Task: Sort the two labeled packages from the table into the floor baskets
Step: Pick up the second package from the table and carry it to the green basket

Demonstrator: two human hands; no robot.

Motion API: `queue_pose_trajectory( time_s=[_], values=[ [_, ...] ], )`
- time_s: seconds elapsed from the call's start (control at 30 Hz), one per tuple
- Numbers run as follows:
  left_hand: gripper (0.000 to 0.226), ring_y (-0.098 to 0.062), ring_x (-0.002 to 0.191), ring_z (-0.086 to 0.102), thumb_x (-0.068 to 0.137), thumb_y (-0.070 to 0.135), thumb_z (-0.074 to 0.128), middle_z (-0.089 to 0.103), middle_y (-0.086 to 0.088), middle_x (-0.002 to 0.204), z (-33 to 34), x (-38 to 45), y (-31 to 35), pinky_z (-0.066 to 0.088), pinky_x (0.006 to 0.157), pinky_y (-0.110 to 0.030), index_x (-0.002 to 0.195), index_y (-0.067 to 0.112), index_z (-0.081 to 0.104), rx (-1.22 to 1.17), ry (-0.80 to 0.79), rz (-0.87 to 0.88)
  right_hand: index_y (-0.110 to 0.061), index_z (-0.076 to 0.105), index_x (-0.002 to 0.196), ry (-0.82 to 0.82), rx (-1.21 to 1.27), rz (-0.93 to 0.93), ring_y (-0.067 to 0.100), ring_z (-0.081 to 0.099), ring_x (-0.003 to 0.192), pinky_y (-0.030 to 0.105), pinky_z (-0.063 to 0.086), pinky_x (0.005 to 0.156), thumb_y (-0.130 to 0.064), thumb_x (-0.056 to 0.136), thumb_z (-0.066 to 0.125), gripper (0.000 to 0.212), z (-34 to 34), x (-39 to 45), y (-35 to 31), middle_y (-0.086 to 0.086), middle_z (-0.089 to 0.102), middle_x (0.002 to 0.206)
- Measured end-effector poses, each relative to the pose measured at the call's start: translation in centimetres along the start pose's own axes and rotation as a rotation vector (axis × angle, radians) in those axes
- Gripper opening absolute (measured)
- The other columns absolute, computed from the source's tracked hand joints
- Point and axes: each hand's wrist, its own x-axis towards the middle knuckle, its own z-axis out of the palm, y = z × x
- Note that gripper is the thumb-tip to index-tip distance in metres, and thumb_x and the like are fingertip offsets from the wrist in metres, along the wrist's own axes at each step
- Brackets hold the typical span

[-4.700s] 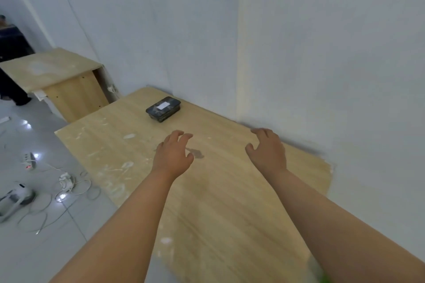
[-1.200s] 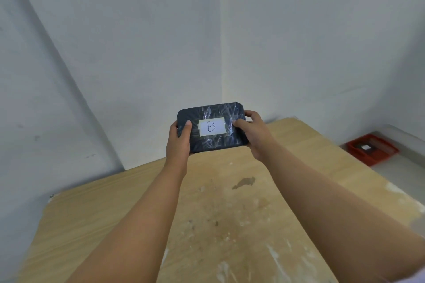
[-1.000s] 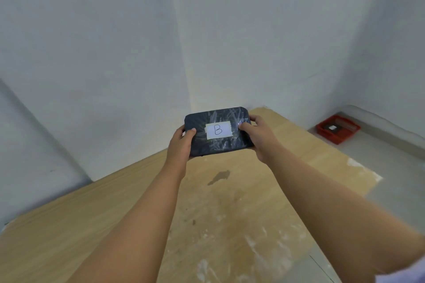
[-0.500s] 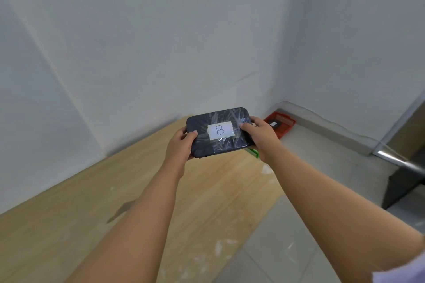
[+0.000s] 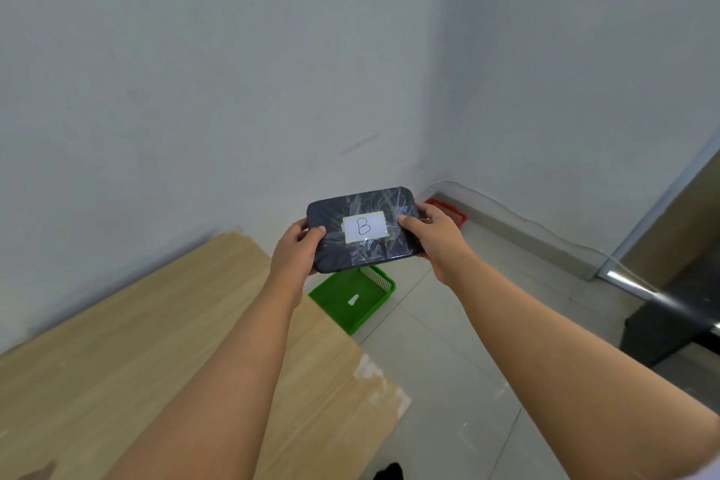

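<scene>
A dark, plastic-wrapped package [image 5: 350,251] with a white label reading "B" is held level in the air past the table's right end. My left hand [image 5: 294,251] grips its left edge and my right hand [image 5: 434,236] grips its right edge. Directly below it on the floor stands a green basket [image 5: 360,308] with a small white tag inside. A red basket [image 5: 452,212] lies farther back near the room corner, mostly hidden behind my right hand and the package.
The wooden table [image 5: 117,374] fills the lower left, its corner ending near the green basket. White walls close in behind and to the right. A cable runs along the skirting. A dark piece of furniture [image 5: 678,323] stands on the tiled floor at the right.
I picked the package up from the table with both hands and turned right. The view swung from the tabletop to the floor, and the green basket came into sight under the package.
</scene>
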Motion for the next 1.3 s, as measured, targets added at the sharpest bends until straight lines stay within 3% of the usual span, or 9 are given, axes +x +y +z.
queue_pose_trajectory(
  time_s=[0.27,0.4,0.57,0.87,0.97,1.1,1.2,1.3],
  values=[
    [0.038,-0.017,0.086,0.065,0.091,0.020,0.055,0.066,-0.006,0.112,7.2,11.8,1.0,0.058,0.074,-0.036,0.128,0.016,0.055,-0.004,0.004,-0.037,-0.014,0.055,0.124,-0.017,-0.030,0.031,0.018,0.070,0.080,0.032,0.058,0.072,-0.018,0.088,0.066,0.038,-2.9,13.7,-1.9,0.005,0.068,0.102],
    [0.039,-0.014,0.084,0.065,0.091,0.021,0.055,0.065,-0.004,0.110,9.8,16.6,0.9,0.059,0.070,-0.034,0.129,0.016,0.054,0.004,0.047,-0.057,-0.011,0.056,0.125,-0.035,-0.009,0.039,0.027,0.071,0.090,0.043,0.058,0.086,-0.015,0.087,0.066,0.040,-3.3,20.2,-1.4,0.013,0.070,0.106],
    [0.038,-0.014,0.086,0.066,0.092,0.021,0.054,0.066,-0.007,0.116,12.3,21.7,-0.7,0.059,0.069,-0.033,0.130,0.016,0.053,0.030,0.107,-0.084,-0.011,0.057,0.125,-0.116,-0.021,0.071,0.027,0.071,0.088,0.043,0.058,0.085,-0.015,0.088,0.064,0.038,-3.7,28.1,0.0,0.016,0.071,0.108],
    [0.049,-0.017,0.094,0.065,0.092,0.021,0.057,0.060,-0.006,0.118,17.6,29.5,-3.2,0.058,0.069,-0.034,0.137,0.021,0.038,-0.072,0.407,-0.167,-0.014,0.055,0.125,-0.391,-0.161,0.085,0.023,0.069,0.084,0.032,0.059,0.072,-0.015,0.090,0.062,0.036,-3.2,41.9,0.4,0.012,0.067,0.103],
    [0.038,-0.015,0.093,0.065,0.090,0.024,0.061,0.061,-0.005,0.118,18.4,32.1,-5.6,0.059,0.074,-0.040,0.123,0.016,0.045,-0.097,0.518,-0.223,-0.014,0.055,0.125,-0.454,-0.215,0.110,0.025,0.067,0.085,0.032,0.058,0.071,-0.014,0.089,0.062,0.037,-2.3,45.6,2.0,0.018,0.066,0.109],
    [0.025,-0.022,0.103,0.066,0.078,0.039,0.069,0.067,-0.006,0.114,18.1,35.8,-10.9,0.055,0.090,-0.051,0.094,0.028,0.054,-0.047,0.620,-0.269,-0.010,0.053,0.128,-0.497,-0.280,0.167,0.021,0.066,0.079,0.026,0.055,0.063,-0.013,0.090,0.062,0.040,-0.7,49.6,6.4,0.016,0.064,0.106],
    [0.022,-0.024,0.104,0.066,0.077,0.041,0.070,0.068,-0.004,0.112,17.5,38.9,-16.6,0.055,0.090,-0.052,0.090,0.030,0.056,-0.042,0.657,-0.293,-0.010,0.055,0.126,-0.518,-0.317,0.180,0.016,0.064,0.075,0.022,0.052,0.059,-0.014,0.090,0.062,0.037,0.7,52.8,11.7,0.009,0.063,0.096],
    [0.030,-0.024,0.104,0.066,0.068,0.049,0.067,0.068,-0.002,0.112,16.6,42.2,-24.0,0.055,0.090,-0.051,0.090,0.030,0.059,-0.011,0.677,-0.313,-0.010,0.056,0.125,-0.539,-0.357,0.170,0.019,0.065,0.076,0.030,0.056,0.065,-0.016,0.088,0.064,0.038,2.1,56.1,19.2,0.007,0.063,0.093]
  ],
)
